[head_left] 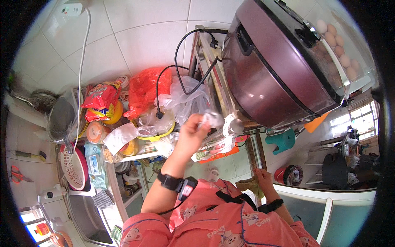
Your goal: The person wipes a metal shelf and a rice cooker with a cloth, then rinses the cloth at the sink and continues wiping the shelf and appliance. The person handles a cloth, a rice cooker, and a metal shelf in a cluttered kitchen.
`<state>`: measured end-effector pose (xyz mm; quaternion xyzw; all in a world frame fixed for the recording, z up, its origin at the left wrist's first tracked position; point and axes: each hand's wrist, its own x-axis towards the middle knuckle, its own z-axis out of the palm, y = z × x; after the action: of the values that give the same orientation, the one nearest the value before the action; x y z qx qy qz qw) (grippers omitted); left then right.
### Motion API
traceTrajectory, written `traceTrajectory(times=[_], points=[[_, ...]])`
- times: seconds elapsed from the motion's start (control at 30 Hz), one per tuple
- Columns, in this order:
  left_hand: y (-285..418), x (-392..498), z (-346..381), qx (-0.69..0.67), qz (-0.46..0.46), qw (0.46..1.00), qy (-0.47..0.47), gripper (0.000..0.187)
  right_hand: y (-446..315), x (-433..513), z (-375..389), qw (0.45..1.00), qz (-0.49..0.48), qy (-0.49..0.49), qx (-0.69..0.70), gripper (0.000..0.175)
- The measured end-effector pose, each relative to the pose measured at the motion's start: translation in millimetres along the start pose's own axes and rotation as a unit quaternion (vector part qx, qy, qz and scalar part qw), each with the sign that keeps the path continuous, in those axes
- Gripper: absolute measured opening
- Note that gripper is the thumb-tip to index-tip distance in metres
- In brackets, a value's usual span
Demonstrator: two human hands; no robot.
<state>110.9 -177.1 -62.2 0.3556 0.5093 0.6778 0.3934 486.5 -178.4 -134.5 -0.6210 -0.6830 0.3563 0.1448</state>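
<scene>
My left hand (193, 128) is raised in front of the shelf, pinching a small crumpled whitish wad (213, 119). The wad is blurred, so I cannot tell whether it is paper or plastic. Close by, a white plastic bag (230, 129) is tied around the rack's post end, beneath a large purple-brown electric rice cooker (271, 71). Lower and to the right, my right hand (264, 178) grips an olive-brown cloth (247, 184) that hangs beside my body. A clear plastic bag (188, 95) lies behind my left hand.
A black power cord (177, 61) loops down from the rack. On the shelf stand a red plastic bag (148, 89), a yellow-rimmed basket (157, 136) and jars. A sink (88, 219) and a colander (72, 166) are at left. A teal stool (280, 142) stands at right.
</scene>
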Motion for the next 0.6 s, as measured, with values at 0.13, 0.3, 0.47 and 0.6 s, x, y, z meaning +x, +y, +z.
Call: traceTrajectory(times=[0.13, 0.3, 0.47, 0.6], points=[[-0.8, -21.6, -28.9, -0.345, -0.114, 0.931, 0.027, 0.020, -5.2, -5.3, 5.1, 0.993, 0.026, -0.064, 0.095, 0.030], [15.9, -20.9, -29.0, -0.410, -0.113, 0.905, 0.023, 0.016, -13.4, 0.5, 16.2, 0.995, -0.001, -0.083, 0.052, 0.028], [14.9, -2.6, 12.1, -0.017, 0.006, 0.997, -0.081, 0.013, -19.2, 3.4, 21.4, 0.995, 0.010, -0.096, 0.002, 0.028], [12.9, 18.6, 8.2, 0.195, 0.166, 0.959, -0.121, 0.013, -24.6, 4.6, 18.1, 0.996, -0.009, -0.092, -0.015, 0.028]])
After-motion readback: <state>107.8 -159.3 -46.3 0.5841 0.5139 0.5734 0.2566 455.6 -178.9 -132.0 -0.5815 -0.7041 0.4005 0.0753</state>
